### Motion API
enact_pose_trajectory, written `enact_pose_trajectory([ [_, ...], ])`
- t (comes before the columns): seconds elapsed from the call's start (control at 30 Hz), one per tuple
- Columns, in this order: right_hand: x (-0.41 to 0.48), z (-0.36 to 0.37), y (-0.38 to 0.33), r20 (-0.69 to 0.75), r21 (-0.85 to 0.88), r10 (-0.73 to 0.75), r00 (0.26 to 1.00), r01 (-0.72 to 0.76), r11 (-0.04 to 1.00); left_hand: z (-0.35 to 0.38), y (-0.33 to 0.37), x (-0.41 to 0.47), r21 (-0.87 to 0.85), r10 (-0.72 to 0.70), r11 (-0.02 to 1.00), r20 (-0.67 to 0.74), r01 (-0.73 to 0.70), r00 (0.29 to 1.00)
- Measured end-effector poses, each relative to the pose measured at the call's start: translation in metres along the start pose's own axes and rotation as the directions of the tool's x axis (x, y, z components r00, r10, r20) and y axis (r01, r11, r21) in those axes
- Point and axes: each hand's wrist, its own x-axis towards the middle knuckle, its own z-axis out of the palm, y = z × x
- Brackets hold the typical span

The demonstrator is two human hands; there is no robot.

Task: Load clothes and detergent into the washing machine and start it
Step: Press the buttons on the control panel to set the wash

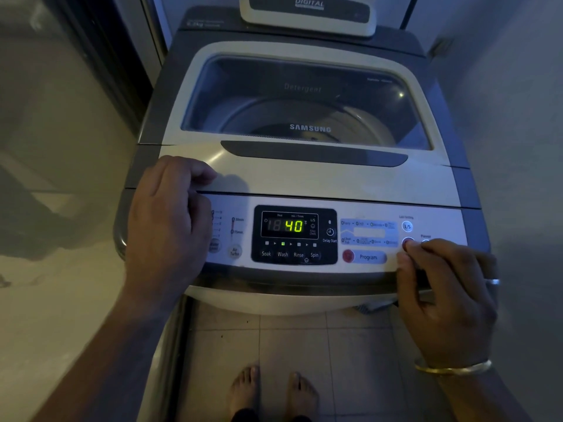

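Left hand (169,220): palm down, fingers curled, resting over the left end of the panel (365,269) with the knuckles at the lid's front edge; forearm runs in from the lower left. It holds nothing.

Right hand (447,300): raised at the panel's right end, fingers loosely bent, one fingertip (412,245) on a round red button (407,241) just below the L/S button (407,226). It holds nothing. A ring (493,281) sits on one finger and a gold bangle (454,367) on the wrist.

Washer (304,178): top-loading, directly in front of the person, between walls left and right. Lid (335,181) down and closed, with a clear window (304,102) marked SAMSUNG; the drum (350,123) shows through it, its contents not legible.

Display (289,226): lit green "40", with a small green light above "Wash" in the row Soak, Wash, Rinse, Spin. A red Program button (348,256) lies to its right.

Cloth (370,307): a small blue-striped piece showing below the washer's front edge, near the right hand.

Floor (289,345): pale tiles, with two bare feet (274,391) at the bottom.
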Motion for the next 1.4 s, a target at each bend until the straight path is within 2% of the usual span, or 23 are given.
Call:
enact_pose_trajectory([
  [0.2,0.002,0.002,0.0,-0.006,0.029,0.049,0.999,-0.049,0.998,0.001,-0.002,0.0,-0.003,0.016,1.0,-0.01,-0.016,1.0],
  [0.87,0.004,0.006,0.003,-0.018,0.025,0.061,0.998,-0.061,0.998,-0.002,0.002,0.0,-0.001,-0.02,1.0,0.006,0.02,1.0],
  [1.1,0.009,0.006,0.006,0.02,0.024,0.052,0.998,-0.052,0.998,-0.006,0.002,0.001,-0.024,-0.024,0.999,0.035,0.025,0.999],
  [1.4,0.06,0.001,0.008,0.053,0.077,0.07,0.996,-0.074,0.994,-0.01,0.01,0.014,-0.075,-0.09,0.992,0.149,0.102,0.985],
])
